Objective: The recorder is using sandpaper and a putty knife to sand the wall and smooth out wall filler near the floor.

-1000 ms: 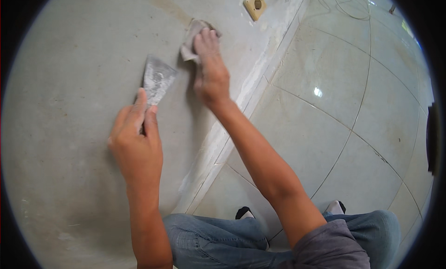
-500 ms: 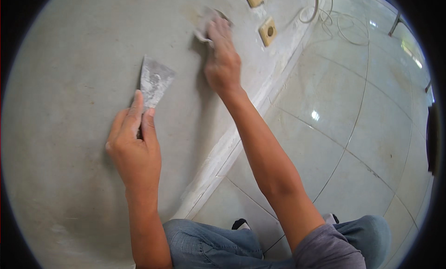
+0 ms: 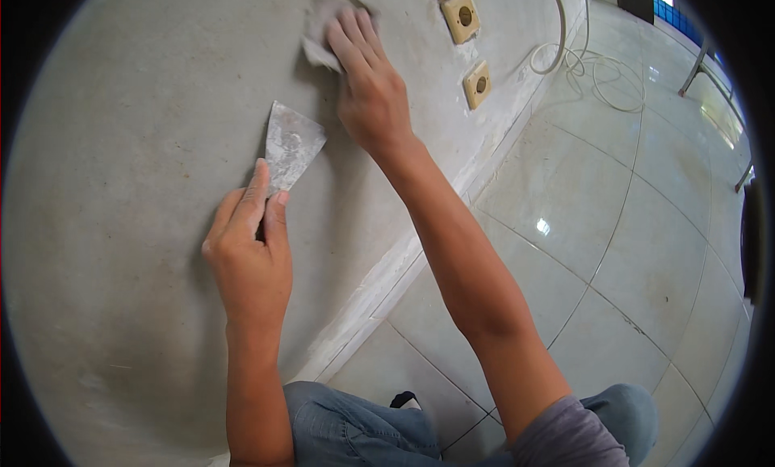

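Note:
My left hand (image 3: 252, 249) is closed around the handle of a putty knife (image 3: 292, 144), index finger laid along it. White residue covers much of the flared metal blade, which points up and away in front of the grey wall (image 3: 153, 192). Farther up, my right hand (image 3: 373, 96) presses a pale, creased sheet of sandpaper (image 3: 321, 31) flat on the wall under its fingers. One edge of the sheet looks darker. The fingertips and the sheet are slightly blurred, and the palm side is hidden.
Yellowed wall sockets (image 3: 461, 17) sit right of my right hand, with another socket (image 3: 477, 85) lower down. A white cable (image 3: 617, 83) lies coiled on the tiled floor (image 3: 581, 192). A chipped white skirting (image 3: 379, 285) runs along the wall's foot. Metal legs (image 3: 693, 73) stand far right.
My right hand has slid the sandpaper up and to the left across the wall. The putty knife in my left hand sits slightly farther right in view. The view itself has shifted a little.

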`<state>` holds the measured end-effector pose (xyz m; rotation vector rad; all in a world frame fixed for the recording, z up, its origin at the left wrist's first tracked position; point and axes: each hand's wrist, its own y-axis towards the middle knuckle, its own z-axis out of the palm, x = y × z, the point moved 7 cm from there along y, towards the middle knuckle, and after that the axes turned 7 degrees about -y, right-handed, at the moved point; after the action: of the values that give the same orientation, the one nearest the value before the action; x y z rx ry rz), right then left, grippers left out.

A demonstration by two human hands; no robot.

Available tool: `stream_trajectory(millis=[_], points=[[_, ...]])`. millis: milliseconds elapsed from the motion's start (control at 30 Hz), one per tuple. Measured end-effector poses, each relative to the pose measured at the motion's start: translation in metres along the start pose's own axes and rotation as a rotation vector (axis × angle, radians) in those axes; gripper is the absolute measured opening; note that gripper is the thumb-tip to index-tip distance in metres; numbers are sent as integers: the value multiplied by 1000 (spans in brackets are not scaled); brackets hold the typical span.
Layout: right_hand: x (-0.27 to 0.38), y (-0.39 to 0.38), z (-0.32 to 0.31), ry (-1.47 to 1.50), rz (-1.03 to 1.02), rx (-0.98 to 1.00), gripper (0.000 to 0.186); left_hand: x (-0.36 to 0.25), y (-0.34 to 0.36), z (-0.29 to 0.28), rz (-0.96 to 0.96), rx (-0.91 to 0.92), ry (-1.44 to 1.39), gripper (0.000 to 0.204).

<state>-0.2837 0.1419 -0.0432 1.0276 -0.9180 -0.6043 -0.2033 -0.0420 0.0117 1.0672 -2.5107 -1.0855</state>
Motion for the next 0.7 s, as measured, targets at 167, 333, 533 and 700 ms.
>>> stream_trajectory(millis=[167,333,533,700], points=[[-38,-168,-40,-130,325,259,70,7,1,8,28,43,-35,33],[-32,-99,-26,-87,194,148,63,6,0,16,16,67,-48,33],[-35,-47,-13,-90,160,87,65,11,4,15,31,16,-60,34],[-45,-150,-33,-203,284,207,64,9,6,19,55,34,-62,35]])
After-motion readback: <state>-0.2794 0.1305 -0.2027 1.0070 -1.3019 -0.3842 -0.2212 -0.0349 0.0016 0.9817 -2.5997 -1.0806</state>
